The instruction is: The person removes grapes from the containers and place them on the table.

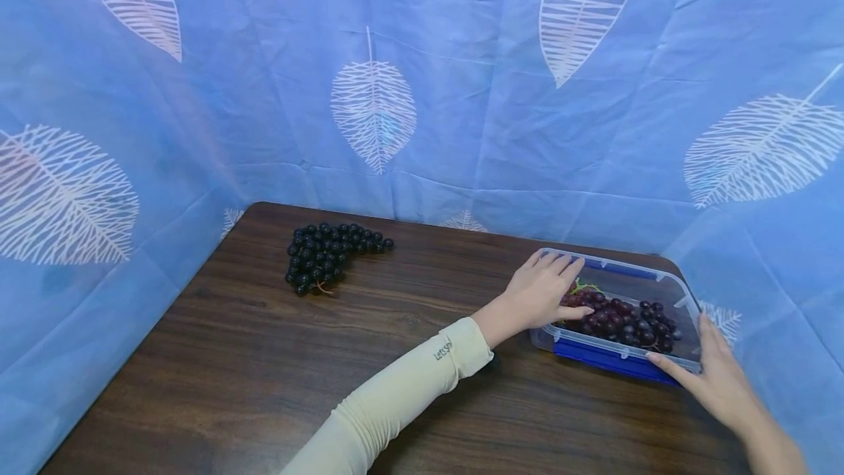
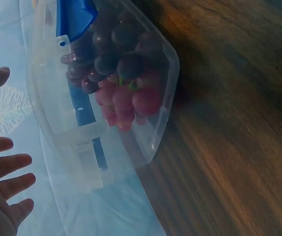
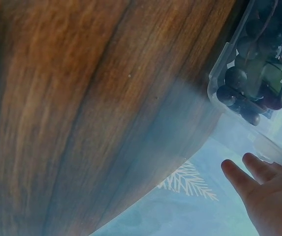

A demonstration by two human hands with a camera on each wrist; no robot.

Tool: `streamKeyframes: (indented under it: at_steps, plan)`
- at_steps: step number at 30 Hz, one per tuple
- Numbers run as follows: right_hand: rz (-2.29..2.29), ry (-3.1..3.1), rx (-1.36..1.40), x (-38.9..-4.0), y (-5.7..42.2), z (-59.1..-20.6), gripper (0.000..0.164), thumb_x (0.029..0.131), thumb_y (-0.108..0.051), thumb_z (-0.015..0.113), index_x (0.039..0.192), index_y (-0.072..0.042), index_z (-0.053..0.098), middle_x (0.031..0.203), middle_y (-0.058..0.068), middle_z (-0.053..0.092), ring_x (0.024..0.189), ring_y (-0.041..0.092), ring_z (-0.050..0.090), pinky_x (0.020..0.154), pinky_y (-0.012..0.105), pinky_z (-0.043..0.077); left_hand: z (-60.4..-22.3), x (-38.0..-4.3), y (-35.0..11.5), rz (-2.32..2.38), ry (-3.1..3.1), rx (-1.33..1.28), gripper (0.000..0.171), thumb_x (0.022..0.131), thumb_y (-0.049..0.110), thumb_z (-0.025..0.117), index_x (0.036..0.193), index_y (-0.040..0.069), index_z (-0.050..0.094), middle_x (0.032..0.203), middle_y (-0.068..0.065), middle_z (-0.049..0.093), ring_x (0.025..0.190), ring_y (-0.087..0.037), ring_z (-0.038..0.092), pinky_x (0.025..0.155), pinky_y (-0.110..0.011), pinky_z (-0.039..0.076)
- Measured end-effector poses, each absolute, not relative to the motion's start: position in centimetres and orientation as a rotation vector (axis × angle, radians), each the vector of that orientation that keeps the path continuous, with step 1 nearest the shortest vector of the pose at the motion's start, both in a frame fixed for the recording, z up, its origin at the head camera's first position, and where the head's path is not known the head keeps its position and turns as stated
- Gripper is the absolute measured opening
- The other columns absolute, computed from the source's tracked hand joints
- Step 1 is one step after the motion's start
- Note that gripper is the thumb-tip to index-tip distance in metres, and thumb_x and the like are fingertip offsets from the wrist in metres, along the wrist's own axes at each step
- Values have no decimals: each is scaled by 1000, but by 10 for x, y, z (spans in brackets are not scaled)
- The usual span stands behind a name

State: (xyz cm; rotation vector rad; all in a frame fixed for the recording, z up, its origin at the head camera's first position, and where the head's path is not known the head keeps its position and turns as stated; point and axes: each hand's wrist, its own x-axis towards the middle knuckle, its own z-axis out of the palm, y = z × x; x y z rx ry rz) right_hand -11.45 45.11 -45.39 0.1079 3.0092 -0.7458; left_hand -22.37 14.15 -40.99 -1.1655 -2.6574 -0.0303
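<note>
A clear plastic food box (image 1: 689, 299) with blue strips along its long sides stands on the table's right part. Dark grapes (image 1: 649, 328) fill its right and middle, and red grapes (image 2: 123, 101) with a bit of green stem lie toward the left end. My left hand (image 1: 543, 288) reaches over the left end, fingers straight and thumb spread above the grapes in the head view. At the right end is my right hand (image 1: 722, 380), its thumb by the front corner and its extended fingers along the short side. Neither hand curls round anything.
A bunch of black grapes (image 1: 323, 251) lies at the table's back left, its brown stem toward the front. The dark wooden table (image 1: 250, 372) meets a blue leaf-patterned curtain (image 1: 448, 94) at the back and sides. My left sleeve (image 1: 402, 394) crosses the table's front.
</note>
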Motion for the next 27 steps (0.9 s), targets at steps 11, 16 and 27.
streamKeyframes:
  at_steps: [11,16,27]
  plan:
    - [-760,2987,88,-116,453,-454,114,106,-54,55,157,7,-26,159,44,-25,145,69,-16,104,90,8,-411,-224,159,33,-2769,-1210,84,103,76,38,168,24,30,168,7,40,157,-12,34,130,-34,23]
    - [-755,3000,93,-117,453,-456,115,106,-54,56,158,7,-25,159,44,-25,145,70,-15,103,90,9,-412,-223,170,67,-2789,-1238,82,103,76,36,168,25,31,167,10,40,156,-10,34,130,-32,22]
    - [-737,3025,92,-116,454,-459,114,106,-54,57,159,8,-23,159,45,-21,145,70,-14,103,90,8,-421,-221,195,111,-2796,-1272,89,96,80,47,167,28,32,164,12,43,153,-8,38,127,-27,27]
